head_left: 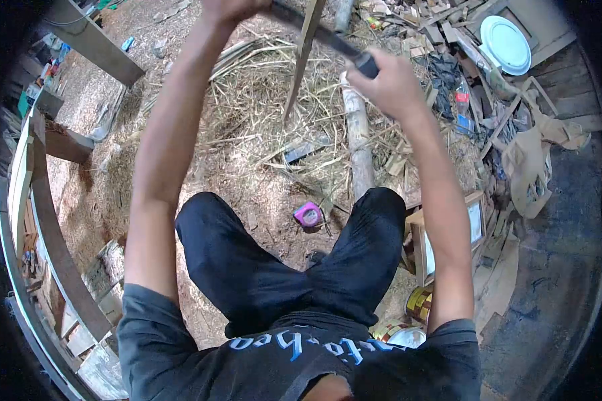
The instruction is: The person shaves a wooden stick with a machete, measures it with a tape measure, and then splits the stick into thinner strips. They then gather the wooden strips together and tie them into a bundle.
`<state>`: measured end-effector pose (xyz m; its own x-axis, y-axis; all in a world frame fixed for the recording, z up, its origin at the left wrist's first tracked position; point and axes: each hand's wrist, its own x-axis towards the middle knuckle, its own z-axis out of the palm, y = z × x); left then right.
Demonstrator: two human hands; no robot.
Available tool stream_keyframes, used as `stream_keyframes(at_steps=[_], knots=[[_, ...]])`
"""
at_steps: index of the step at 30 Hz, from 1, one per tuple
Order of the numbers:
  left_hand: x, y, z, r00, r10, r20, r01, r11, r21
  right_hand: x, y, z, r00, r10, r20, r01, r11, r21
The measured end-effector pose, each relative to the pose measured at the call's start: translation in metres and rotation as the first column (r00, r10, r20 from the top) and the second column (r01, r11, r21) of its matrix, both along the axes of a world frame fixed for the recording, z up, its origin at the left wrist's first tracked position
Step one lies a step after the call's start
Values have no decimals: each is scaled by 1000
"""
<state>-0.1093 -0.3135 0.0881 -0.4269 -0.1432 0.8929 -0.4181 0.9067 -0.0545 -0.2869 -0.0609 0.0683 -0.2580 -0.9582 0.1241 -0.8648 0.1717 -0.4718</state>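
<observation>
My right hand [396, 83] is closed around the black grip at the near end of a long dark bar-shaped tool [321, 35], which looks like a drawknife, though its kind is not certain. At the top edge my left hand [235, 8] is wrapped round the other end, partly cut off by the frame. A narrow wooden strip [304, 57] slants down across the tool between my hands; whether they touch I cannot tell. On the ground between my knees lies a pink tape measure [308, 214].
Wood shavings and strips [261, 107] cover the ground around a bamboo pole [358, 137] and a dark flat piece [306, 148]. Scrap wood and a pale blue round lid [506, 45] lie at right. Near my right arm stands a wooden frame [421, 247]. Curved boards [57, 247] line the left.
</observation>
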Motion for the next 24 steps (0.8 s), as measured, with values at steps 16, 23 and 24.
stream_keyframes(at_steps=[16, 23, 24], knots=[[-22, 19, -50, 1000, -18, 22, 20, 996, -91, -11, 9, -32, 999, -51, 7, 49, 989, 136], [-31, 18, -268, 820, 73, 568, -341, 858, 383, -36, 20, -226, 997, 59, 52, -63, 996, 68], [-22, 44, -311, 915, 40, 402, -264, 812, 520, -36, 34, -237, 994, 109, -4, -109, 993, 43]])
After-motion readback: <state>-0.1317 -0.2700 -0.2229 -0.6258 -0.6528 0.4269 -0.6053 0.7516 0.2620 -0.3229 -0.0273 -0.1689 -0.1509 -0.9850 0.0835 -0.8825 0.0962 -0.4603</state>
